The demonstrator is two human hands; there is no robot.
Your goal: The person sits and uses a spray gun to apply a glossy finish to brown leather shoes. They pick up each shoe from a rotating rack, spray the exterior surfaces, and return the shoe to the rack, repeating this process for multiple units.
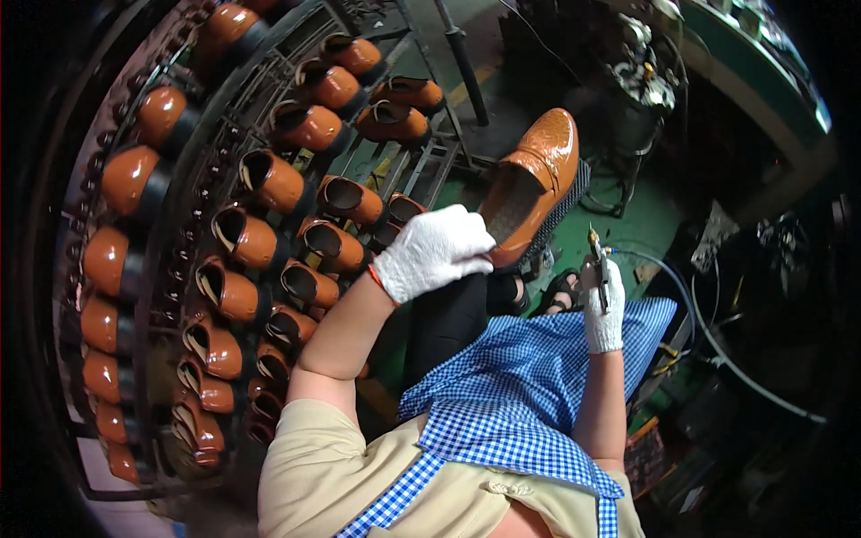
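My left hand (pixel 439 251), in a white knit glove, is closed on the heel end of a glossy orange-brown loafer (pixel 549 157). The shoe is tilted, its toe pointing up and away, with the opening and the dark ridged sole edge both showing. My right hand (pixel 604 309), gloved in white too, grips a small spray gun (pixel 599 260) with a brass-coloured nozzle pointing upward. The gun is apart from the loafer, to its lower right. A pale blue hose (pixel 659 261) runs from near the gun toward the right.
At my left, a tall metal rack (pixel 193 152) holds many similar shoes (pixel 247 238) in rows. A metal pot-like apparatus with fittings (pixel 641 90) stands ahead on the green floor (pixel 628 235). A green-edged bench (pixel 762 94) is at the far right. My checked apron (pixel 529 368) hangs below.
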